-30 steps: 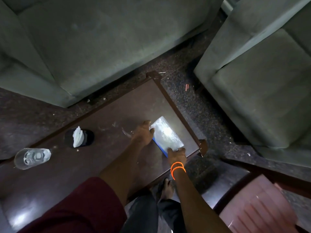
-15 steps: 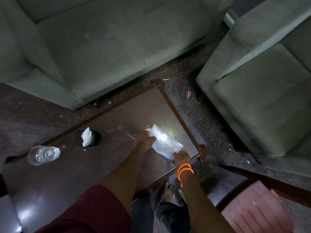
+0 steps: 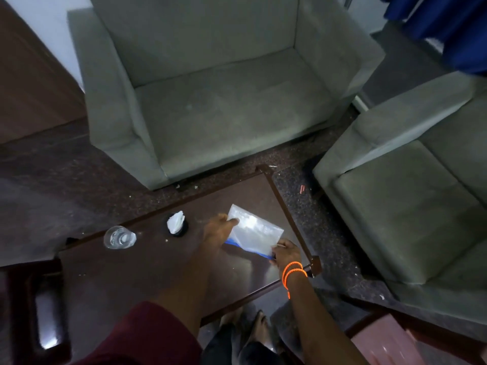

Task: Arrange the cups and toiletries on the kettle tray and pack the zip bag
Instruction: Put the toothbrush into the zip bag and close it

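A clear zip bag with a blue zip strip lies at the right end of the dark wooden table. My left hand grips its left corner. At the zip edge, my right hand, with orange bands on the wrist, pinches the near right corner. A clear glass stands upright to the left. Between the glass and the bag sits a small black round holder with crumpled white tissue in it. No kettle tray is in view.
A grey armchair faces the table's far side and a second grey armchair stands at the right. A dark wooden piece sits at the lower left. My feet show below the table's near edge.
The view has tilted up, showing more of the armchairs. Both hands stay on the zip bag, and my right hand has slid a little along its near edge.
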